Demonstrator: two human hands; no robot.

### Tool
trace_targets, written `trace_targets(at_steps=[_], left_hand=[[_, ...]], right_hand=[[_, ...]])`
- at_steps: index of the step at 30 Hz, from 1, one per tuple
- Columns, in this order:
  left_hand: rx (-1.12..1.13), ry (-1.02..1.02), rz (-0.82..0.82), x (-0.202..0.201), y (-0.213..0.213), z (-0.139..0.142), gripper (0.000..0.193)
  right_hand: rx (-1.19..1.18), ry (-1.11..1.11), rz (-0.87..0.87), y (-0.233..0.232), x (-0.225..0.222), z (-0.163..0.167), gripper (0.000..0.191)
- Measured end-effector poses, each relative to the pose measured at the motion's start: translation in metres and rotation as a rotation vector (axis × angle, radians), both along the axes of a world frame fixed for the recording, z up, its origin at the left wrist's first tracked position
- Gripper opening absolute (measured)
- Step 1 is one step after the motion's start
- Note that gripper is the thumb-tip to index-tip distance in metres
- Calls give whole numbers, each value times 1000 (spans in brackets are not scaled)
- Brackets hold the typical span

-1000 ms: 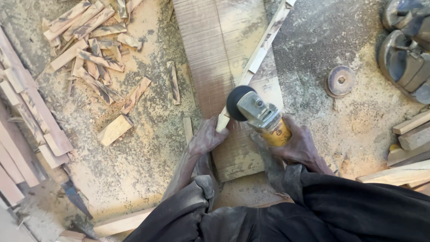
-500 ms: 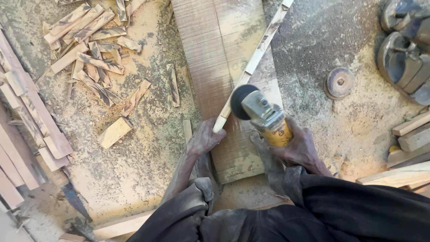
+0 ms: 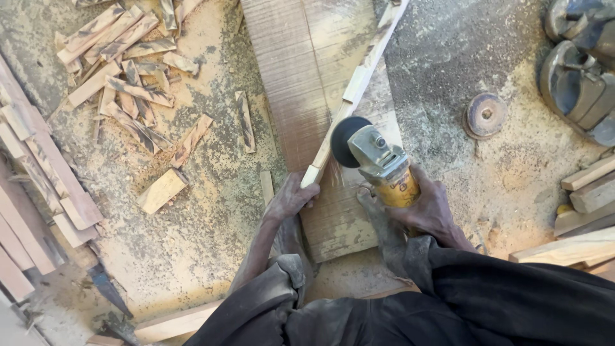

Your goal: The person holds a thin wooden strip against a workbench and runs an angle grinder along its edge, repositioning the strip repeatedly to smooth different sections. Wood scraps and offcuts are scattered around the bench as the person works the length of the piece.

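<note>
Two hands on the job, both dusty. Right hand wrapped tight around yellow body of angle grinder, fingers fully closed on it. Dark disc at front of grinder, edge against thin wooden strip, near its lower end. Left hand pinching near end of strip, fingers curled on it, thumb on top. Strip running diagonally up-right, lying across wide ridged plank flat on ground. Fine sawdust spraying at contact point. Pile of striped wood offcuts upper left on sawdust-covered ground, one pale block apart from pile. Stack of long slats along left edge. Spare round grinding disc lying right of plank, well apart from grinder. Pale timber pieces at right edge.
</note>
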State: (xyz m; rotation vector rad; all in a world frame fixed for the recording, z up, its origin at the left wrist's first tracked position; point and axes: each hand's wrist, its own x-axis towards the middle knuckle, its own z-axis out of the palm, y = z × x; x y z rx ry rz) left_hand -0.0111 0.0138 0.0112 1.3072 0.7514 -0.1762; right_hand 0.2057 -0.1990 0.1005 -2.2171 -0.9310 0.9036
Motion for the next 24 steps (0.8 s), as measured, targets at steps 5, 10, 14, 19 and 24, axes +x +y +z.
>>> trace_targets(at_steps=[5,10,14,19,24], left_hand=[[-45,-98,0,-4,0,-4,47],[-216,-181,80,-6,-1,-3,57],[-248,-149,91,-5,-1,0,59],[-343,-217,114,-5,-3,1,59],[-490,-199,155,-3,-4,-2,55]], right_hand=[[-81,-10,122,0,-4,0,97],[10,9,69,4,0,0,91],[0,12,56,3,3,-1,91],[-48,-72,186,-2,-4,-5,97],[-37,5,41,4,3,-9,81]])
